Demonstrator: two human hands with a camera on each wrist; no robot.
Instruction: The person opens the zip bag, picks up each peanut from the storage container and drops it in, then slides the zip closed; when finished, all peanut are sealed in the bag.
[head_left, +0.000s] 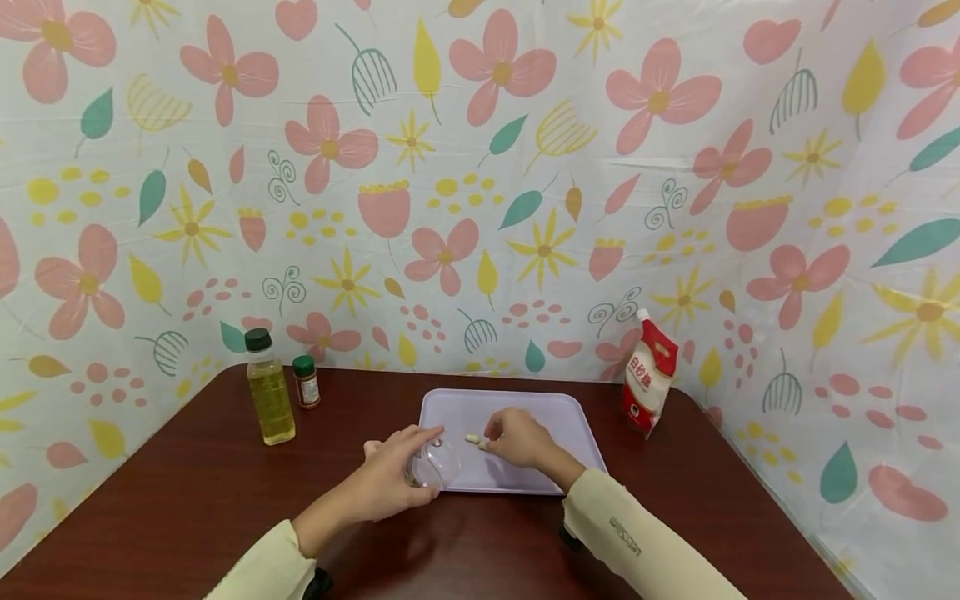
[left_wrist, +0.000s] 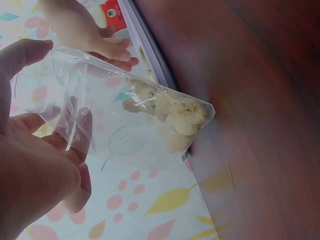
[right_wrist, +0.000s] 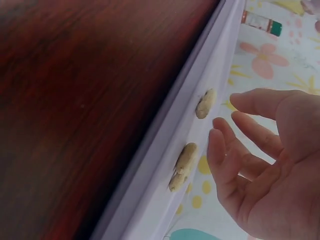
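Note:
My left hand [head_left: 378, 479] holds a clear plastic bag [head_left: 438, 467] at the near left edge of the lilac tray [head_left: 547, 406]. In the left wrist view the thumb is at the bag's upper rim and the fingers lie along its other side. Several peanuts in their shells [left_wrist: 182, 112] are gathered in its closed end. My right hand [head_left: 519, 437] hovers over the tray, fingers loosely bent. The right wrist view shows a gap between its thumb and fingers, with nothing held. Beside the fingertips, two peanuts, one nearer [right_wrist: 183, 166] and one farther [right_wrist: 205, 103], lie on the tray.
A bottle of yellow oil [head_left: 271, 392] and a small green-capped jar [head_left: 306, 383] stand at the back left of the dark wooden table [head_left: 187, 500]. At the back right is a red and white spouted pouch [head_left: 648, 375]. A flower-patterned curtain [head_left: 465, 208] surrounds the table.

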